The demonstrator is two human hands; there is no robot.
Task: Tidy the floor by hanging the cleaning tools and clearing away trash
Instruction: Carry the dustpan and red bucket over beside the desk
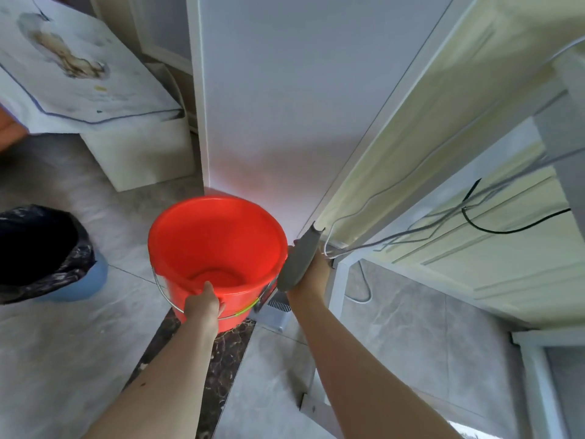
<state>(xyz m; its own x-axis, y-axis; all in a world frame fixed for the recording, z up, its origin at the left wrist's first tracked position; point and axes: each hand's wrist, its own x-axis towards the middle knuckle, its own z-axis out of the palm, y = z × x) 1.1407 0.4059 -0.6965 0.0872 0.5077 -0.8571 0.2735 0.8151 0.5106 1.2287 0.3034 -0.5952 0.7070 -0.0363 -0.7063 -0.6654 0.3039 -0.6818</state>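
We look down at a grey marble-look tile floor (79, 343) with a dark patterned strip (228, 350) running under us. Our left hand (202, 307) grips the near rim of a red bucket (218, 245), fingers curled over the edge, thumb inside; the bucket looks empty and its metal bail handle (164, 293) hangs down the side. The bucket sits right at the base of a white wall panel (285, 106), in the corner. Our right hand (311, 277) holds a grey tool handle (300, 258), fingers wrapped round it; the handle tilts up toward the wall, and its lower end is hidden behind the bucket. A small white slotted thing (275, 312) lies on the floor just beside the bucket, below the right hand; we can't tell what it is. On the left, a blue bin (91, 280) lined with a black bag (41, 248) stands well apart from the bucket. Behind it is a white box (142, 153) with a printed cloth (79, 74) draped over it. On the right, a white-framed counter (474, 153) with a pale yellow surface carries loose grey and black cables (474, 217), with one white cable dropping to the floor.
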